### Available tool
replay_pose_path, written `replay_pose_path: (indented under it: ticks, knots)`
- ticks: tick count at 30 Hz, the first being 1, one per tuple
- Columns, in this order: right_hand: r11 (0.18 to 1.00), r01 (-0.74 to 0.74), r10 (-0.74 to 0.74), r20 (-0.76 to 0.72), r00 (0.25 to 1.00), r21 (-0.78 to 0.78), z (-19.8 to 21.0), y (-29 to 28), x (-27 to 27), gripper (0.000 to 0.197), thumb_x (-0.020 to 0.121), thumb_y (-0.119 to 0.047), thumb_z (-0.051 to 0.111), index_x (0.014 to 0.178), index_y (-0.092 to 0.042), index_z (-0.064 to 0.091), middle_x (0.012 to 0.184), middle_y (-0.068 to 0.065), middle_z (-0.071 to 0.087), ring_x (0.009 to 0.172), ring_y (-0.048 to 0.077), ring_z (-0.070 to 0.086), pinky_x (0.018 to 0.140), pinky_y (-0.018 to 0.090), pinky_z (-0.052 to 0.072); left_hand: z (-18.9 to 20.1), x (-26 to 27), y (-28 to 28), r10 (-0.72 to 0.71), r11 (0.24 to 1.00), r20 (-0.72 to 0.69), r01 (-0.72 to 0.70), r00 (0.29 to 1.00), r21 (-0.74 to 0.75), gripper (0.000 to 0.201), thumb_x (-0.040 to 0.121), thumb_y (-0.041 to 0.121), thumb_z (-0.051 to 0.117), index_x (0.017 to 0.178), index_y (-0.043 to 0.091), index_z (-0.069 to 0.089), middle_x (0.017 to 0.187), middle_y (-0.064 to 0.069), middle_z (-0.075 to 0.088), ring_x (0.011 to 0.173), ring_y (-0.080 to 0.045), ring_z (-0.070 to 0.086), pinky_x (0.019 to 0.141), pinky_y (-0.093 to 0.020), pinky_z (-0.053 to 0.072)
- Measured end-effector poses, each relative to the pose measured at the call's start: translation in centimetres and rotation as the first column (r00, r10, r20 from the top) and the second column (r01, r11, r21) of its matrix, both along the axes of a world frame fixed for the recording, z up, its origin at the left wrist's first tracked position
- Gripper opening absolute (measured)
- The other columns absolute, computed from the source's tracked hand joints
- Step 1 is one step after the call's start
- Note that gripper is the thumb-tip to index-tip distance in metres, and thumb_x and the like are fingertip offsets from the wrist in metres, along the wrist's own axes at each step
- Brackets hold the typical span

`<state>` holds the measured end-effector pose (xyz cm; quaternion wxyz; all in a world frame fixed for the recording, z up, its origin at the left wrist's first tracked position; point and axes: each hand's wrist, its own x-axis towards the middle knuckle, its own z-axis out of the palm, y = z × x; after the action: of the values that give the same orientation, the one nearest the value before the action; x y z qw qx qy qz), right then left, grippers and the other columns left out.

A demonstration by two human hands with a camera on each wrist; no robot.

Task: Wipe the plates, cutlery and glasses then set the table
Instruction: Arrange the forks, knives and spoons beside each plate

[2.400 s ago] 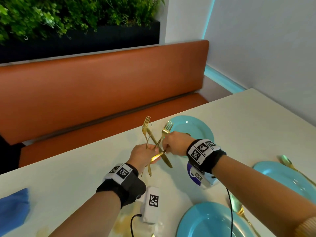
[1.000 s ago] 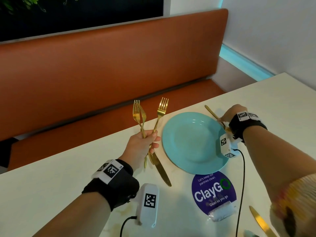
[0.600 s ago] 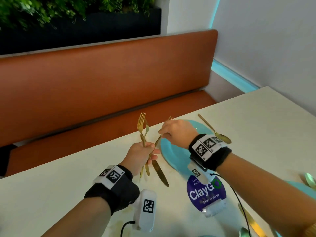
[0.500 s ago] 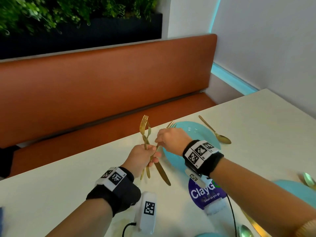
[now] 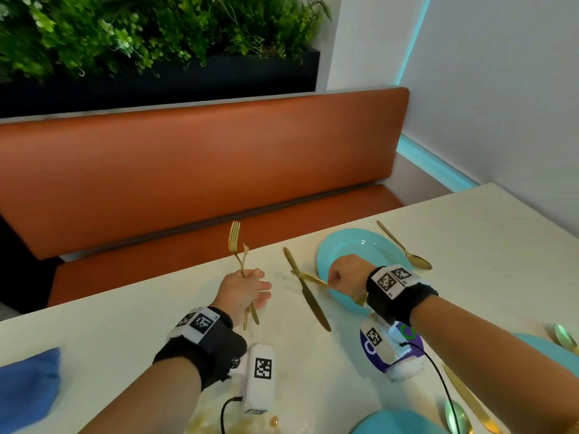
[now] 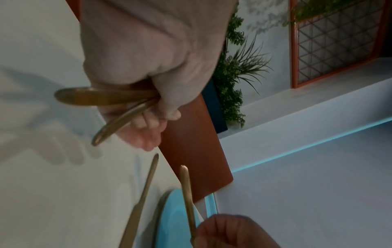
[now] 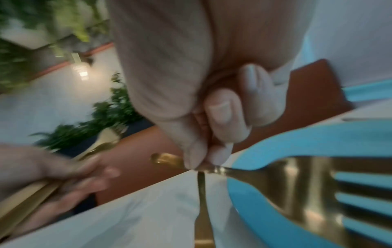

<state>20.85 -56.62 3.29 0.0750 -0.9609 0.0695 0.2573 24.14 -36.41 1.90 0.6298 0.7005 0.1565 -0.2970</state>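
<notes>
Setting stage, by the look of it: right hand (image 5: 346, 275) pinches one gold fork (image 7: 297, 181) by the handle, thumb and fingertips (image 7: 220, 120) closed tight round the narrow stem. Tines point back toward the wrist and hang over the near-left rim of the far teal plate (image 5: 360, 245); handle end juts out toward the knife. Fork is off the table, not yet laid.

Gold knife (image 5: 308, 292) lies flat on the pale table (image 5: 125, 333), just left of that plate, running near to far. Gold spoon (image 5: 404, 247) lies on the plate's right side.

Left hand (image 5: 242, 292) grips a bundle of remaining gold cutlery (image 5: 238, 252) upright, fingers curled round the handles, two fork heads showing above the fist. Exact count in the bundle unclear.

Judgement: next move calls for lowering the held fork flat beside this plate, probably next to the knife, then loosening the pinch. Care needed not to knock the knife askew.

Further out: two more teal plates (image 5: 545, 349) at the near edge with cutlery beside them, blue cloth (image 5: 28, 380) at far left, orange bench (image 5: 194, 170) beyond.
</notes>
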Motion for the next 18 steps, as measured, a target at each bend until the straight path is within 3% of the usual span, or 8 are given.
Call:
replay_pose_path:
  ticks: [4, 7, 11, 14, 18]
  knots:
    - [0.963, 0.267, -0.268, 0.010, 0.963, 0.033, -2.0, -0.2, 1.9, 0.026, 0.089, -0.020, 0.052, 0.098, 0.000, 0.065, 0.101, 0.011, 0.063, 0.091, 0.022, 0.058, 0.076, 0.029, 0.046, 0.0, 0.2, 1.6, 0.001, 0.998, 0.016, -0.003, 1.000, 0.071, 0.024, 0.100, 0.024, 0.044, 0.106, 0.008, 0.059, 0.081, -0.005, 0.063, 0.059, -0.014, 0.047, 0.050, -0.021, 0.042]
    - [0.885, 0.437, -0.445, 0.021, 0.895, 0.161, -3.3, 1.0, 3.5, 0.013, 0.084, -0.016, 0.058, 0.089, -0.005, 0.063, 0.089, 0.007, 0.057, 0.083, 0.023, 0.056, 0.071, 0.030, 0.045, -0.3, 0.1, 2.1, -0.010, 0.996, 0.022, 0.008, 1.000, 0.085, 0.024, 0.100, 0.025, 0.043, 0.107, 0.008, 0.059, 0.082, -0.004, 0.063, 0.060, -0.012, 0.047, 0.052, -0.020, 0.041]
    - [0.870, 0.472, -0.485, 0.072, 0.872, 0.141, -4.4, 2.9, 5.0, 0.017, 0.089, -0.014, 0.046, 0.092, -0.004, 0.059, 0.084, 0.008, 0.054, 0.080, 0.027, 0.055, 0.077, 0.031, 0.050, -0.8, 0.1, 2.8, -0.005, 0.996, 0.019, 0.003, 1.000, 0.090, 0.023, 0.100, 0.025, 0.044, 0.106, 0.009, 0.059, 0.081, -0.003, 0.063, 0.060, -0.012, 0.047, 0.052, -0.020, 0.041]
    - [0.865, 0.480, -0.495, 0.086, 0.865, 0.148, -5.1, 3.7, 5.7, 0.028, 0.091, -0.024, 0.041, 0.067, -0.011, 0.048, 0.079, 0.009, 0.056, 0.077, 0.029, 0.057, 0.082, 0.037, 0.053, -1.2, 0.2, 3.6, 0.005, 0.996, 0.023, -0.007, 1.000, 0.092, 0.023, 0.099, 0.024, 0.044, 0.107, 0.008, 0.059, 0.081, -0.003, 0.063, 0.060, -0.012, 0.047, 0.051, -0.019, 0.041]
    - [0.873, 0.464, -0.479, 0.088, 0.874, 0.149, -5.6, 4.2, 6.3, 0.031, 0.093, -0.026, 0.040, 0.067, -0.012, 0.048, 0.078, 0.008, 0.058, 0.075, 0.030, 0.058, 0.077, 0.036, 0.053, -1.6, 0.6, 4.3, 0.027, 0.996, 0.029, -0.030, 0.999, 0.083, 0.023, 0.099, 0.022, 0.045, 0.109, 0.006, 0.059, 0.080, -0.003, 0.062, 0.059, -0.012, 0.047, 0.050, -0.020, 0.040]
